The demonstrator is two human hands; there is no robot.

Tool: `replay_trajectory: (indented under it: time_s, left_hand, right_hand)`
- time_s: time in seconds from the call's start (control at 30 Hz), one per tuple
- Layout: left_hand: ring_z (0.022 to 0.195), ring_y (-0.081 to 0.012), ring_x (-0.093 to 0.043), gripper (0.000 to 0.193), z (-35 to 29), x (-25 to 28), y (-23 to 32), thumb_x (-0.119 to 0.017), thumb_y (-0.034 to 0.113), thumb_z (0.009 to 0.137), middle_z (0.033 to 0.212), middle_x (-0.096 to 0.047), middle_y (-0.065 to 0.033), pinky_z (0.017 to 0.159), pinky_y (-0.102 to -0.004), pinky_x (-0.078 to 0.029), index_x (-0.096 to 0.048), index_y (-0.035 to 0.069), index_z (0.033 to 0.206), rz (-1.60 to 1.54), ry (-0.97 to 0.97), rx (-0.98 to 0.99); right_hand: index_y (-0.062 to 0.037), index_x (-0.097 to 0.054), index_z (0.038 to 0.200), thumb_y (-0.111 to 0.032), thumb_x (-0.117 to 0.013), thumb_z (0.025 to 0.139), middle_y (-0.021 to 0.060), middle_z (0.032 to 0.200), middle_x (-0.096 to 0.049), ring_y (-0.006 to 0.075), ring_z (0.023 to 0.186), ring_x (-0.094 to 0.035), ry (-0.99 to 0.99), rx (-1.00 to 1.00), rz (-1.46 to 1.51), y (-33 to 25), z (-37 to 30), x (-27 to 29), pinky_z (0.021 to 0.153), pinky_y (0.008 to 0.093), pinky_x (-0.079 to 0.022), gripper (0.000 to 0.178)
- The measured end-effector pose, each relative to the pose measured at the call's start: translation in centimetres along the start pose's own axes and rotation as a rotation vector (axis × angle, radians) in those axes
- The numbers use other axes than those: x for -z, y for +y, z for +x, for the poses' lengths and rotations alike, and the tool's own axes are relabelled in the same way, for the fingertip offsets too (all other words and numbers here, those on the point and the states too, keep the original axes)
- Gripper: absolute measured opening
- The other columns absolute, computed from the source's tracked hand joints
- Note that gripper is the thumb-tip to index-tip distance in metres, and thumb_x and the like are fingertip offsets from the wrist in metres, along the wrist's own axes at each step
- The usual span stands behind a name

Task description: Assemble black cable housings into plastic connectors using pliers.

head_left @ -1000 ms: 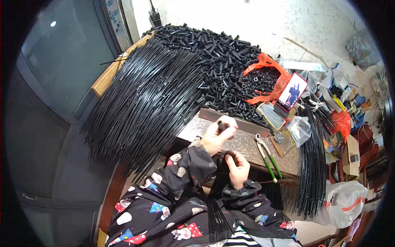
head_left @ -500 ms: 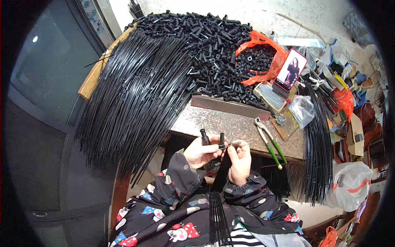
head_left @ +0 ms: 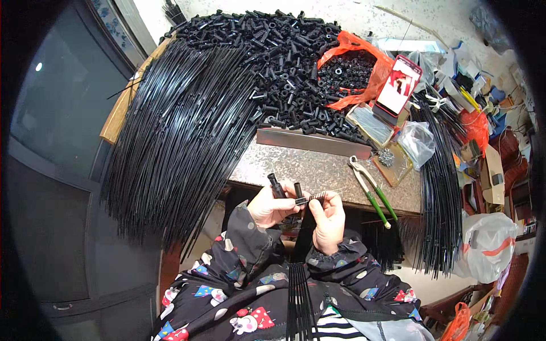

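Close together over the table's front edge, both my hands work on small black parts. My left hand (head_left: 266, 208) is closed around a black ribbed tube (head_left: 276, 185) sticking up beside its fingers. A second, narrower black tube (head_left: 298, 190) stands upright by its fingertips. With thumb and fingertips, my right hand (head_left: 328, 227) pinches a small dark ribbed piece (head_left: 317, 197), like a coil spring; its exact kind is unclear. Thin pale wire ends poke out past these fingers. The fingertips of both hands nearly meet, partly hiding the parts.
Long thin black rods (head_left: 170, 131) spread over the table's left side. Behind lies a heap of black tubes (head_left: 284, 62), with a red plastic bag (head_left: 387, 71) and a propped phone (head_left: 400, 88). A metal strip (head_left: 313, 143) fronts the heap. Green-handled pincers (head_left: 378, 196) lie at right.
The view has shifted slightly. The ribbed piece in my right fingers shows more plainly, and the tubes in my left hand lean further left. Both hands keep their hold; the phone's picture differs.
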State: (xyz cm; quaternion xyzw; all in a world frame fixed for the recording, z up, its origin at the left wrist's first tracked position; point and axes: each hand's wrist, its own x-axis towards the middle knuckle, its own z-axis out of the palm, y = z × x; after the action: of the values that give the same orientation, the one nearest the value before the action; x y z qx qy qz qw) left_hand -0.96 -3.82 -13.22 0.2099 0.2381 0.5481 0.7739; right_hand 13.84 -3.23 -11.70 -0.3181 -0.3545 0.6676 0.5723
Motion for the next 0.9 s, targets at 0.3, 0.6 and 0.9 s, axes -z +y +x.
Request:
replay_trajectory:
  time_s: [0.3, 0.6, 0.9]
  left_hand:
    - [0.079, -0.0153, -0.06, 0.025, 0.2, -0.3, -0.1, -0.063, 0.001, 0.075, 0.092, -0.061, -0.0096, 0.072, -0.0275, -0.049, -0.055, -0.001, 0.098, -0.037, -0.037, -0.053]
    - [0.079, -0.0158, -0.059, 0.026, 0.1, -0.3, 0.0, -0.065, 0.001, 0.073, 0.089, -0.06, -0.0067, 0.071, -0.0291, -0.048, -0.055, 0.001, 0.098, 0.029, 0.018, -0.047]
    - [0.079, -0.0148, -0.057, 0.027, -0.3, -1.1, 0.1, -0.066, 0.001, 0.072, 0.088, -0.06, -0.0068, 0.072, -0.0278, -0.047, -0.056, 0.001, 0.097, 0.083, 0.039, -0.078]
  right_hand:
    - [-0.0025, -0.045, 0.095, 0.002, -0.059, 0.079, 0.0032, 0.084, -0.052, 0.0086, 0.074, -0.051, -0.061, -0.077, 0.049, 0.0, -0.2, 0.1, 0.068, 0.0207, -0.042, 0.022]
    - [-0.0011, -0.045, 0.096, 0.002, -0.058, 0.079, 0.0035, 0.083, -0.053, 0.0089, 0.072, -0.051, -0.072, -0.091, 0.044, 0.0, -0.3, 0.2, 0.067, 0.0214, -0.043, 0.022]
    - [-0.0016, -0.045, 0.097, 0.001, -0.058, 0.08, 0.0027, 0.084, -0.053, 0.0082, 0.074, -0.051, -0.081, -0.099, 0.029, 0.3, -0.1, 0.4, 0.069, 0.0209, -0.042, 0.021]
